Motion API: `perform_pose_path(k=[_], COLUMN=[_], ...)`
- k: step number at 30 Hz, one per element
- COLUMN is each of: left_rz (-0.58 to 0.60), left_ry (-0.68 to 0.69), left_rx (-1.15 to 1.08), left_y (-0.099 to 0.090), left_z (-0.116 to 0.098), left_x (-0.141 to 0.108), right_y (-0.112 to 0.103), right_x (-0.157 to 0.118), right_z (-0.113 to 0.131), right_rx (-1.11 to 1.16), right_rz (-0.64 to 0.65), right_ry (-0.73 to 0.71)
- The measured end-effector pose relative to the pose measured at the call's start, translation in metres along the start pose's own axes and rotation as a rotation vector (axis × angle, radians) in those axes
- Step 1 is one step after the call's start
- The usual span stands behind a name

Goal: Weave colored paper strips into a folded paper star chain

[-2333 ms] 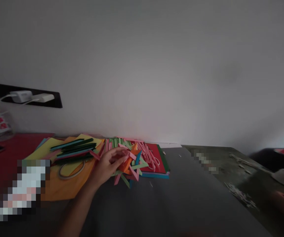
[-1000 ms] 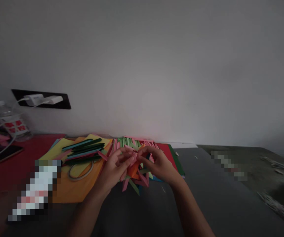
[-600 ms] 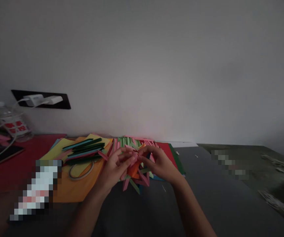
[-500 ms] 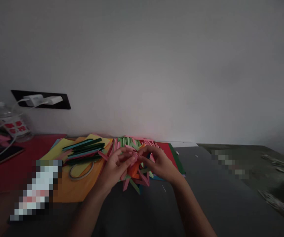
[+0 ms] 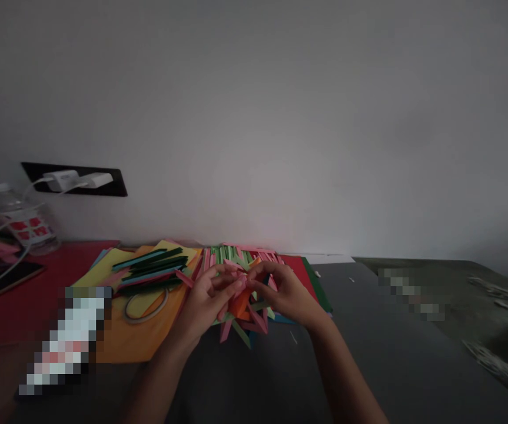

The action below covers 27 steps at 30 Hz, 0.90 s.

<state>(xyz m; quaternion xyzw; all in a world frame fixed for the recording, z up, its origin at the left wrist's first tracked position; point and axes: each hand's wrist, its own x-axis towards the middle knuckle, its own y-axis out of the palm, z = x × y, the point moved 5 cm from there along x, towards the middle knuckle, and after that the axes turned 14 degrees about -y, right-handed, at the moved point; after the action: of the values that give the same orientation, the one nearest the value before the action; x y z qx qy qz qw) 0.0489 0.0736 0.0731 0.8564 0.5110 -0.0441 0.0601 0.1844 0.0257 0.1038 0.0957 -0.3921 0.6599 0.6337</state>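
Note:
My left hand [image 5: 212, 300] and my right hand [image 5: 282, 290] meet over the grey table, fingertips nearly together. Between them is a folded paper piece [image 5: 239, 305] with orange and pink parts and pointed pink, green and blue strips sticking out below. The left thumb and fingers pinch its pink part. My right thumb and forefinger press on the same spot from the other side. The fingers hide the exact fold. Behind the hands lie rows of folded green and pink paper strips [image 5: 222, 254] on red sheets.
Left of the hands, dark green and teal strips [image 5: 156, 265] and a tape roll [image 5: 146, 307] rest on yellow and orange paper [image 5: 125, 341]. Farther left are a blurred-out phone-like object [image 5: 66, 341], a plastic bottle [image 5: 28, 227] and cables from a wall socket [image 5: 75, 179]. White scraps [image 5: 496, 359] lie right.
Almost nothing differs. Both hands keep their grip on the folded paper piece, with only very slight finger movement; the view has shifted a touch.

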Motion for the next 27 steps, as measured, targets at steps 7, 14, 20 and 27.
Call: perform_pose_path(k=[7, 14, 20, 27], left_rz=[0.014, -0.061, -0.047, -0.031], left_ry=[-0.007, -0.019, -0.012, -0.011], left_rx=[0.011, -0.02, 0.0, -0.025], left_y=[0.002, 0.001, 0.002, 0.003], left_z=[0.001, 0.0, 0.004, 0.002], left_x=[0.0, -0.002, 0.001, 0.0], right_y=[-0.001, -0.001, -0.008, -0.005], right_x=[0.002, 0.0, -0.002, 0.001], right_z=[0.0, -0.003, -0.009, -0.006], right_rx=[-0.01, 0.078, 0.033, 0.068], right_rz=[-0.025, -0.057, -0.018, -0.089], right_ry=[0.005, 0.054, 0.033, 0.024])
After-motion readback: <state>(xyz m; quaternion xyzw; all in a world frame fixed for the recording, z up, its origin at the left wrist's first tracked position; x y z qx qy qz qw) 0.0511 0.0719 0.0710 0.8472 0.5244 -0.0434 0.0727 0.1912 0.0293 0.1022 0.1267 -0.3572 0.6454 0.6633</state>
